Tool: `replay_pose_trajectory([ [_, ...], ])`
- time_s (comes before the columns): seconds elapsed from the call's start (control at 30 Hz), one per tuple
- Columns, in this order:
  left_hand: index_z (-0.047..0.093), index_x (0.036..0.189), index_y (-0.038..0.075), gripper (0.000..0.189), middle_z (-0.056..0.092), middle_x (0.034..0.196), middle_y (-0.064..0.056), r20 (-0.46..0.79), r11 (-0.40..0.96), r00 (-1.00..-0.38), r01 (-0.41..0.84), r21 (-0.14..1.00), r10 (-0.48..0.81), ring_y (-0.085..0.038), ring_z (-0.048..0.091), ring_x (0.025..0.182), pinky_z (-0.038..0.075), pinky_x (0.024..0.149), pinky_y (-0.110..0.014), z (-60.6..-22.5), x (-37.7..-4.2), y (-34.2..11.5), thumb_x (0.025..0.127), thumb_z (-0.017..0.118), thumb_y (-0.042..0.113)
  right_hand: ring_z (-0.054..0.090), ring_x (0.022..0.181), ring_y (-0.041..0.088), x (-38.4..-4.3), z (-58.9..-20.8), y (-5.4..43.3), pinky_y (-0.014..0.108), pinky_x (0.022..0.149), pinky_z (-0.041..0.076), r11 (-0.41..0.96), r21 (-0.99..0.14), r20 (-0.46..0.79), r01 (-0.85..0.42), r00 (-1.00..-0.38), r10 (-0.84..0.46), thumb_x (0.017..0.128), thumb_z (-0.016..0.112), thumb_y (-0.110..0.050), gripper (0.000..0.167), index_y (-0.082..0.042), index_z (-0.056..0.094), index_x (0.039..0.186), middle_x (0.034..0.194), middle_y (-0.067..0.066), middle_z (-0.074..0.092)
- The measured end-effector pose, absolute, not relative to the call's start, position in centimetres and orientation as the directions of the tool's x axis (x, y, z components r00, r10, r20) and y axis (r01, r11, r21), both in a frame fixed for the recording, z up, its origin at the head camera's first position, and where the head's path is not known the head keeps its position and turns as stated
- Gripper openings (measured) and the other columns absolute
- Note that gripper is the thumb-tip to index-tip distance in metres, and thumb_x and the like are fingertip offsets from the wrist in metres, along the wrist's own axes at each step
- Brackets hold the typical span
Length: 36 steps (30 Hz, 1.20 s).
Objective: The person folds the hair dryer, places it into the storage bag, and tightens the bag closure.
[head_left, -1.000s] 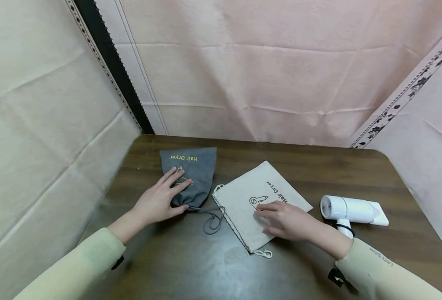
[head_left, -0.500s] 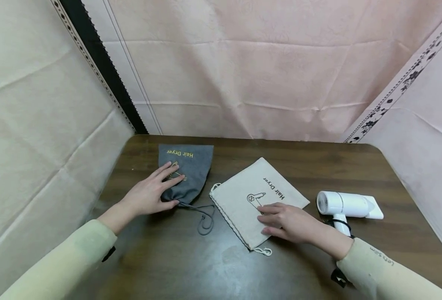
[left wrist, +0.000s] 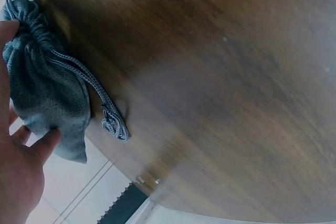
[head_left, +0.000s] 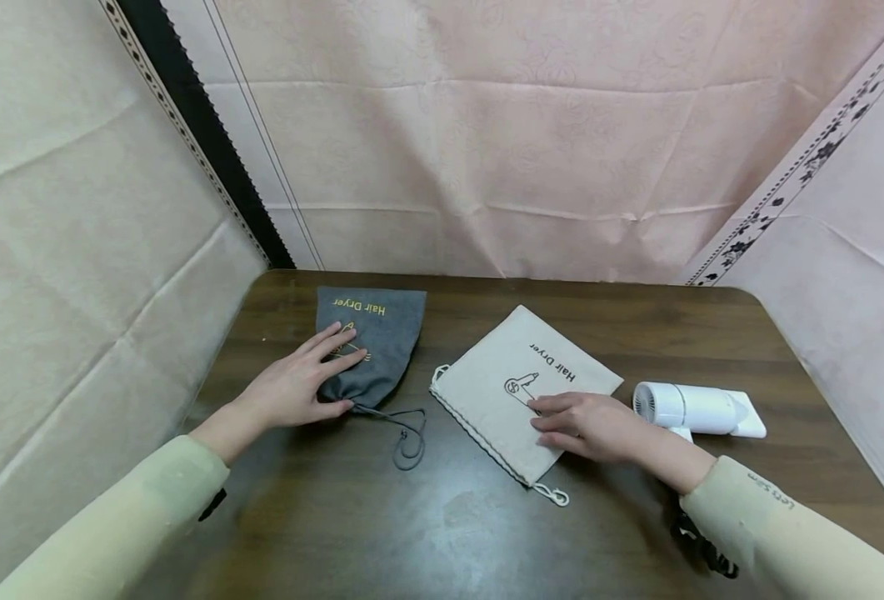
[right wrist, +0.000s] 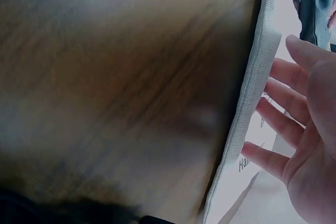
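Observation:
A dark grey drawstring bag [head_left: 385, 333] lettered "Hair Dryer" lies at the table's back left, its neck gathered. My left hand [head_left: 299, 383] rests on it with fingers spread; in the left wrist view the thumb touches the gathered neck of the grey bag [left wrist: 47, 87]. To its right a flat cream drawstring bag [head_left: 486, 367], also printed "Hair Dryer", lies at an angle. Fingers of my right hand [head_left: 587, 425] touch its printed face, and in the right wrist view they look nearly straight over the cream bag [right wrist: 252, 87].
A white hair dryer [head_left: 700, 408] lies to the right, its handle partly hidden by my right forearm. Black cord [head_left: 700, 542] shows below my right sleeve. The brown wooden table [head_left: 382, 542] is bounded by pale cloth hangings [head_left: 486, 167].
The cream bag has shifted slightly to the right and away from me under my right hand. My left hand stays on the grey bag. The view has turned a little.

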State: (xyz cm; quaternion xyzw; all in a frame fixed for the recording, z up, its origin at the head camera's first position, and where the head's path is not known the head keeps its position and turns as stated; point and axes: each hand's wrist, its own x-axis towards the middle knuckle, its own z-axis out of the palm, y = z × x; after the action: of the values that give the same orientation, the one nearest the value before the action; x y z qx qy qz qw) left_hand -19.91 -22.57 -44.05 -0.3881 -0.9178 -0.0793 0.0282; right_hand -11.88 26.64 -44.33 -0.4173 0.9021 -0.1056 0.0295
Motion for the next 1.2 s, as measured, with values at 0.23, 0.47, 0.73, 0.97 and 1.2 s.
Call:
replay_pose_trajectory([
  [0.23, 0.048, 0.162, 0.017, 0.087, 0.031, 0.173, -0.017, 0.114, 0.680, -0.692, 0.722, 0.127, 0.713, -0.041, 0.022, 0.161, 0.044, 0.116, -0.061, -43.8, -19.5, -22.5, 0.091, 0.081, 0.053, 0.068, 0.129, 0.027, -12.7, -44.1, 27.0, 0.049, 0.098, 0.059, 0.620, -0.201, 0.054, -0.758, -0.641, -0.766, 0.103, 0.073, -0.024, 0.027, -0.012, 0.081, 0.126, 0.139, 0.008, 0.072],
  [0.47, 0.051, 0.161, 0.016, 0.089, 0.035, 0.170, -0.019, 0.165, 0.635, -0.645, 0.764, 0.115, 0.746, -0.043, 0.025, 0.160, 0.039, 0.119, -0.064, -42.7, -18.9, -20.7, 0.089, 0.080, 0.060, 0.069, 0.127, 0.030, -13.3, -43.7, 27.4, 0.050, 0.097, 0.059, 0.614, -0.157, 0.071, -0.773, -0.629, -0.774, 0.101, 0.074, -0.018, 0.026, -0.010, 0.081, 0.125, 0.136, 0.012, 0.073],
  [0.73, 0.048, 0.163, 0.020, 0.089, 0.033, 0.173, -0.016, 0.123, 0.592, -0.598, 0.801, 0.085, 0.792, -0.039, 0.023, 0.162, 0.030, 0.124, -0.065, -41.3, -18.2, -16.9, 0.091, 0.076, 0.063, 0.066, 0.128, 0.038, -13.5, -43.6, 27.9, 0.057, 0.103, 0.055, 0.615, -0.012, 0.143, -0.788, -0.610, -0.779, 0.095, 0.081, -0.031, 0.041, -0.009, 0.077, 0.129, 0.139, 0.018, 0.070],
  [0.97, 0.047, 0.163, 0.022, 0.086, 0.030, 0.174, -0.014, 0.112, 0.569, -0.574, 0.819, 0.074, 0.811, -0.037, 0.023, 0.162, 0.026, 0.127, -0.061, -40.8, -18.1, -13.9, 0.093, 0.075, 0.062, 0.069, 0.124, 0.042, -11.3, -42.1, 28.9, 0.057, 0.097, 0.058, 0.732, -0.058, 0.230, -0.679, -0.723, -0.652, 0.093, 0.083, -0.033, 0.053, -0.004, 0.072, 0.136, 0.137, 0.023, 0.069],
  [1.2, 0.047, 0.164, 0.023, 0.086, 0.030, 0.174, -0.013, 0.089, 0.578, -0.580, 0.814, 0.051, 0.810, -0.036, 0.024, 0.162, 0.024, 0.128, -0.060, -40.8, -18.2, -12.0, 0.093, 0.074, 0.063, 0.072, 0.115, 0.043, -7.8, -41.1, 31.5, 0.059, 0.090, 0.059, 0.824, -0.082, 0.284, -0.560, -0.806, -0.519, 0.090, 0.085, -0.030, 0.056, -0.002, 0.071, 0.137, 0.135, 0.024, 0.070],
])
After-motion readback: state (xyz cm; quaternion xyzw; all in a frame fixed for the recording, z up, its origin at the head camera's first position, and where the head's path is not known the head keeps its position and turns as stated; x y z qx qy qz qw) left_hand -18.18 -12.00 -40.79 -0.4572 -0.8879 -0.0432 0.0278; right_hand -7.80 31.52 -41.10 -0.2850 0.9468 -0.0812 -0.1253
